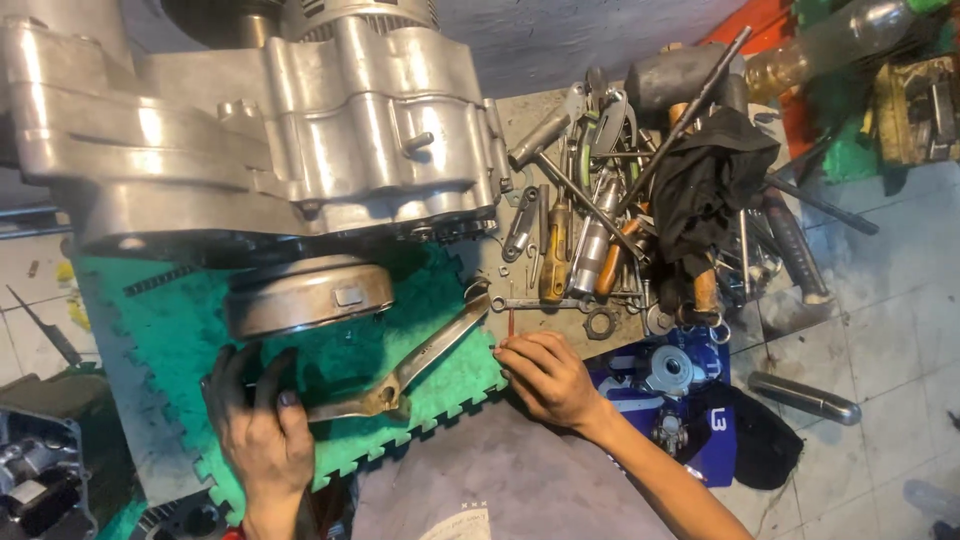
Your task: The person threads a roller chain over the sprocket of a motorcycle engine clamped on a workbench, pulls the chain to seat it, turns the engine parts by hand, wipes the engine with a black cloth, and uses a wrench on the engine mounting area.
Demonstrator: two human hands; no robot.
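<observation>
Our engine case sits partly stripped. Our left hand rests open on the green mat beside the wrench. Our right hand pinches a thin red tool.

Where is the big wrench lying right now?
In the head view, the big wrench lies slantwise on the green mat, between the left hand and right hand, just below the round metal cover.

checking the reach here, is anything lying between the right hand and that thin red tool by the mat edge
Nothing visible does. The right hand has its fingertips right at the lower end of the thin red tool, at the edge of the green mat. The big wrench lies to its left, off that line.
</observation>
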